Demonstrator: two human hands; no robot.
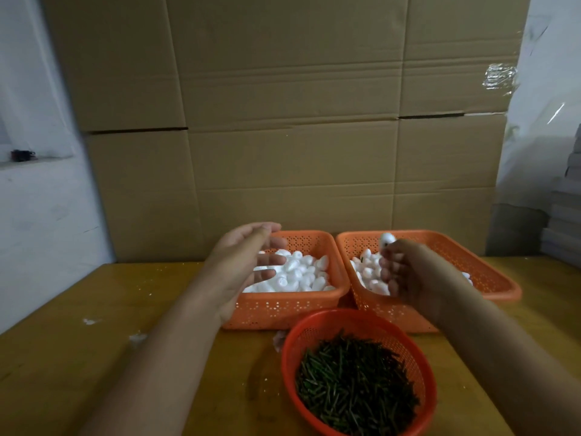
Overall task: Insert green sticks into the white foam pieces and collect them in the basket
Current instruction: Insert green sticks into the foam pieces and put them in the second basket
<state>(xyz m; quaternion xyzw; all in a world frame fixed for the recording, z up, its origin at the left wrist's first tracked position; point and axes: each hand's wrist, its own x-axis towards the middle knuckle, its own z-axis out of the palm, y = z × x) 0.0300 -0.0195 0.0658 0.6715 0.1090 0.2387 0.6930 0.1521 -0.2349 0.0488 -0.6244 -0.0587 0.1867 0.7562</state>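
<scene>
Two orange rectangular baskets stand side by side at the back of the table. The left basket (283, 306) is full of white foam pieces (301, 272). The right basket (490, 278) holds fewer foam pieces (366, 272). A round red basket (290, 357) in front is filled with short green sticks (355, 385). My left hand (248, 262) hovers over the left basket with fingers spread and holds nothing. My right hand (412, 272) is above the right basket and pinches one white foam piece (387, 239) at its fingertips; whether a stick is in it is hard to tell.
The yellow-brown wooden table (94, 357) carries small white foam crumbs (138, 336) at the left. Tall stacked cardboard boxes (283, 121) rise right behind the baskets. A white wall lies to the left, and plastic-wrapped stacks (562, 221) stand at the right.
</scene>
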